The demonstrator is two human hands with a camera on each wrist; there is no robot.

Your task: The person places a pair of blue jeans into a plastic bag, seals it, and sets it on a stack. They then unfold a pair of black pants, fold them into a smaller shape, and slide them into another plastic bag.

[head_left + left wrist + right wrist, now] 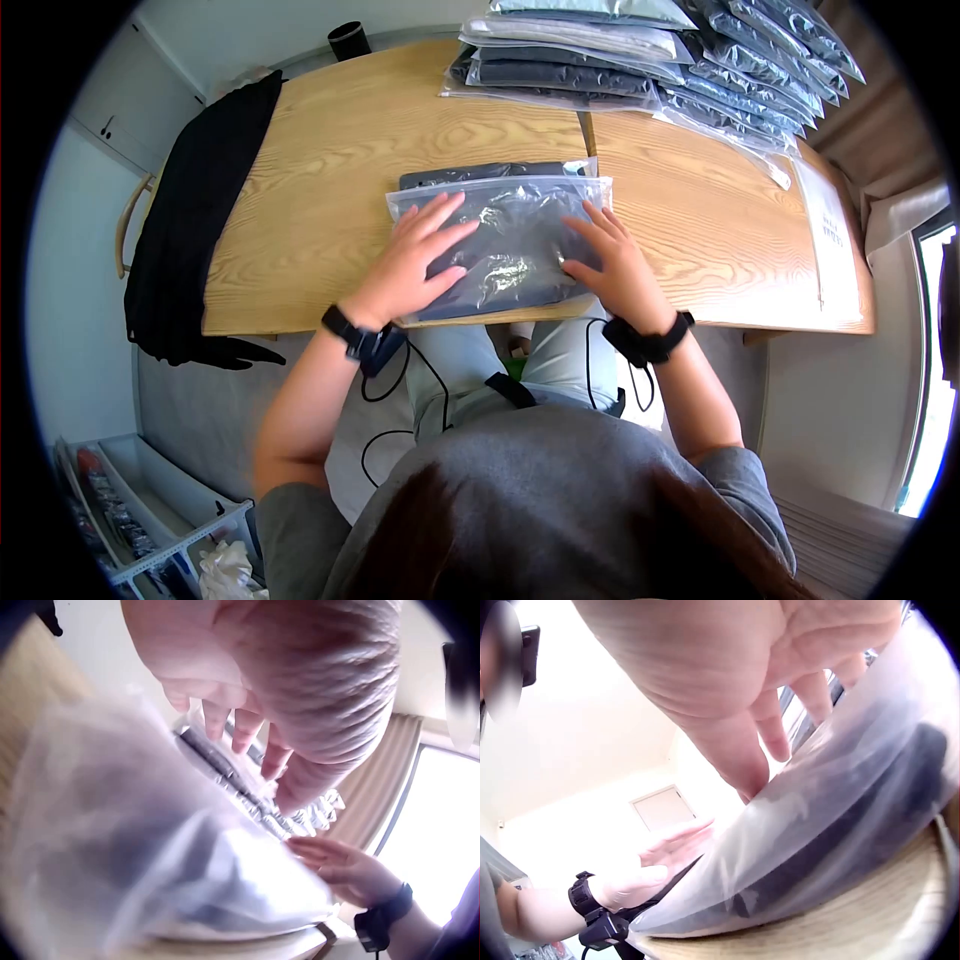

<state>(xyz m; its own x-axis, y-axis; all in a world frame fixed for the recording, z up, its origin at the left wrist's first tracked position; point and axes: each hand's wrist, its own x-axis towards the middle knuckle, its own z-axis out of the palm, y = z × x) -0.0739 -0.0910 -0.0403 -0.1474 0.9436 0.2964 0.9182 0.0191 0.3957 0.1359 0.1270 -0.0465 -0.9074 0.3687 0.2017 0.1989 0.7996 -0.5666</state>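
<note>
A clear zip bag (515, 238) with dark folded cloth inside lies flat at the table's front edge. My left hand (412, 262) is spread over its left part, fingers straight and apart. On the right part, my right hand (622, 262) touches the plastic with fingers extended and thumb pointing inward. Up close in the right wrist view, the bag (810, 832) looks puffy, with the right hand's fingertips at its upper surface. In the left wrist view the left palm hovers close over the blurred bag (150, 832). Another dark packed bag (460, 175) shows just behind, partly covered by the first.
Stacks of bagged folded garments (570, 70) stand at the back right. A black garment (205, 200) drapes over the table's left end. A flat clear plastic sheet (832, 240) lies at the right end. Grey bins (165, 480) stand on the floor at left.
</note>
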